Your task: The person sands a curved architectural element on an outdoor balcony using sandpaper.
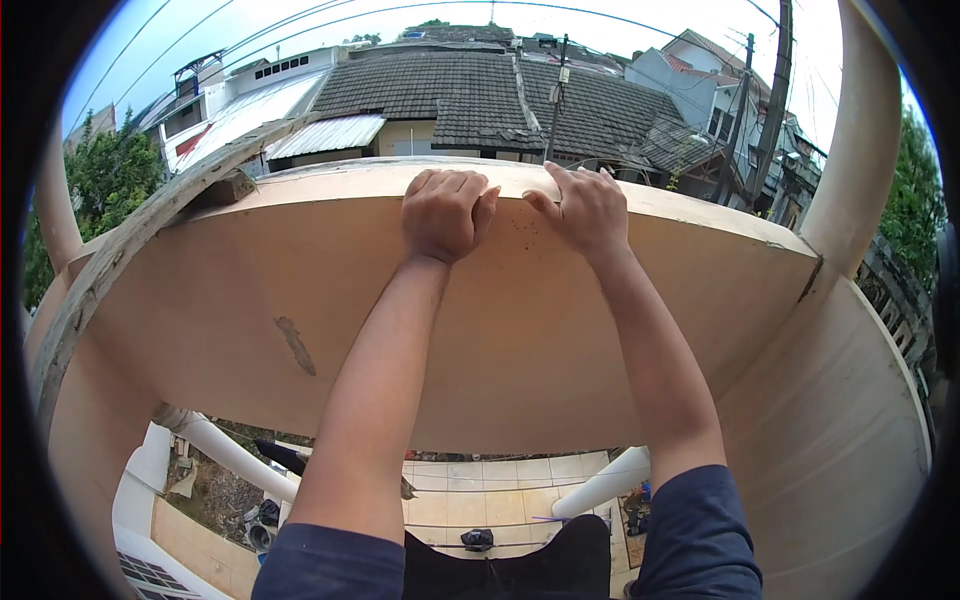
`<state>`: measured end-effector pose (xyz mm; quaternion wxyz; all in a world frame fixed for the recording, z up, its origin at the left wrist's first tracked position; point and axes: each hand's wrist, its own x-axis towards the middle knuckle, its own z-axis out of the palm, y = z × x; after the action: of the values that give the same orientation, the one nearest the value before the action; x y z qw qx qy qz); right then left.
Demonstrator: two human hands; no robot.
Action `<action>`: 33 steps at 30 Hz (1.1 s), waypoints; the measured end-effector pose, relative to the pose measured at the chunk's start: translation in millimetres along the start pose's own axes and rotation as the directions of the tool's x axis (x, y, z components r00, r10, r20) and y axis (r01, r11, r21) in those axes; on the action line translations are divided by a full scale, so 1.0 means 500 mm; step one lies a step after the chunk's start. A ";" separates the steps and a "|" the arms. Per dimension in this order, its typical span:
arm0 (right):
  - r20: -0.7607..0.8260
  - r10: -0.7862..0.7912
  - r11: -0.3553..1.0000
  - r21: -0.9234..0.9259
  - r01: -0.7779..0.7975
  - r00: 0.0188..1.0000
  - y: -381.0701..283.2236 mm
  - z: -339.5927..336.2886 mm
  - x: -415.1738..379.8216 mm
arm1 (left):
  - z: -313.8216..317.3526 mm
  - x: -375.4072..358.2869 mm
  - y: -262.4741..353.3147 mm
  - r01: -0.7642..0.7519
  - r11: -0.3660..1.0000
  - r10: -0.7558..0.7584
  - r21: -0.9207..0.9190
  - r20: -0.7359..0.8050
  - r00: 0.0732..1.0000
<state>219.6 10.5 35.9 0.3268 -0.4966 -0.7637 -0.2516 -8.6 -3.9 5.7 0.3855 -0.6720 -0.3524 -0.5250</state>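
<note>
Both arms reach forward to the top of a pale peach wall (700, 205). My left hand (445, 215) rests on the ledge with its fingers curled down and its thumb along the right side. What lies under those fingers, if anything, is hidden. A short gap to the right, my right hand (590, 208) touches the same ledge, its thumb stretched out to the left and its fingers apart. Nothing shows in it. Small dark specks (524, 235) mark the wall face between the two hands.
A weathered wooden plank (150, 225) slants across the wall's left end. Round columns (858, 140) rise at the sides. Far below lies a tiled floor (500, 475) with a black bag (478, 540). Beyond the wall are tiled roofs (415, 85), utility poles and overhead wires.
</note>
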 end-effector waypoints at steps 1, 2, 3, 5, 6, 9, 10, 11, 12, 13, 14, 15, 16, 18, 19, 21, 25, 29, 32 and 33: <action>0.021 -0.007 0.999 -0.053 0.008 1.000 -0.003 -0.003 0.000 | -0.003 0.001 0.000 -0.010 1.000 0.010 0.003 -0.009 1.000; 0.023 -0.010 0.998 -0.054 0.011 1.000 -0.008 0.001 0.003 | -0.002 0.002 0.000 -0.006 1.000 0.006 0.003 -0.010 1.000; -0.049 0.001 0.996 -0.093 -0.006 0.999 -0.020 0.001 0.007 | -0.001 0.001 0.000 0.001 1.000 -0.001 0.009 -0.021 1.000; 0.081 0.098 0.982 -0.167 -0.084 0.992 -0.035 -0.006 0.024 | 0.000 -0.003 0.003 0.007 1.000 -0.007 0.006 -0.026 1.000; 0.083 0.108 0.981 -0.172 -0.092 0.991 -0.046 -0.001 0.028 | 0.000 -0.003 0.004 0.013 1.000 -0.012 0.015 -0.030 0.999; 0.184 0.028 0.997 -0.079 -0.013 0.983 -0.076 0.002 0.057 | 0.004 0.003 0.003 -0.003 1.000 0.004 0.017 -0.040 0.999; 0.178 0.021 0.997 -0.082 -0.007 0.984 -0.080 0.000 0.064 | 0.003 0.002 -0.001 -0.009 0.999 0.010 0.031 -0.036 0.999; 0.195 0.020 0.999 -0.045 -0.012 0.981 -0.086 0.000 0.069 | 0.004 0.001 -0.002 -0.005 0.999 0.007 0.038 -0.044 0.999; 0.213 0.017 1.000 -0.006 -0.016 0.977 -0.090 0.002 0.073 | 0.003 0.000 -0.001 0.003 0.999 -0.002 0.035 -0.023 1.000; 0.233 0.023 0.999 0.027 -0.030 0.972 -0.086 0.001 0.076 | 0.002 0.001 -0.002 0.010 0.999 -0.010 0.031 -0.001 1.000; 0.229 0.017 0.999 0.029 -0.024 0.973 -0.077 -0.002 0.076 | 0.001 0.001 -0.003 0.009 0.999 -0.009 0.037 -0.006 1.000; 0.274 0.004 1.000 -0.012 -0.001 0.962 -0.067 -0.010 0.072 | 0.001 0.001 -0.003 0.005 1.000 -0.005 0.026 -0.025 1.000; 0.322 -0.003 0.998 -0.051 0.021 0.947 -0.055 -0.017 0.067 | 0.003 0.001 -0.002 0.001 1.000 -0.001 0.012 -0.041 0.999; 0.305 0.067 0.998 -0.016 -0.066 0.950 -0.005 -0.026 0.060 | 0.003 -0.002 0.000 0.007 0.999 -0.006 0.032 -0.025 1.000; 0.287 0.114 0.993 0.000 -0.119 0.951 0.028 -0.030 0.057 | 0.002 -0.001 0.001 0.014 0.998 -0.013 0.056 -0.017 1.000; 0.241 0.214 0.974 0.020 -0.225 0.947 0.079 -0.038 0.047 | 0.003 -0.003 0.000 0.010 0.999 -0.009 0.043 -0.018 1.000; 0.284 0.232 0.973 -0.068 -0.222 0.930 0.062 -0.033 0.059 | 0.007 0.000 0.006 0.019 0.995 -0.017 0.094 -0.023 1.000; 0.332 0.065 0.993 0.076 -0.096 0.941 -0.042 -0.017 0.077 | 0.008 0.001 0.009 0.046 0.994 -0.044 0.100 -0.018 0.999; 0.323 0.025 0.994 0.090 -0.057 0.946 -0.036 -0.015 0.066 | 0.011 0.000 0.003 0.027 0.996 -0.026 0.082 -0.016 1.000; 0.303 0.007 0.994 0.102 -0.040 0.953 -0.037 -0.019 0.060 | 0.009 0.000 0.005 0.035 0.996 -0.035 0.087 0.003 0.999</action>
<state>196.1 14.5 63.4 0.2351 -0.5201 -0.8112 -0.1276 -4.4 -0.8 4.8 0.4043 -0.6496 -0.3873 -0.5143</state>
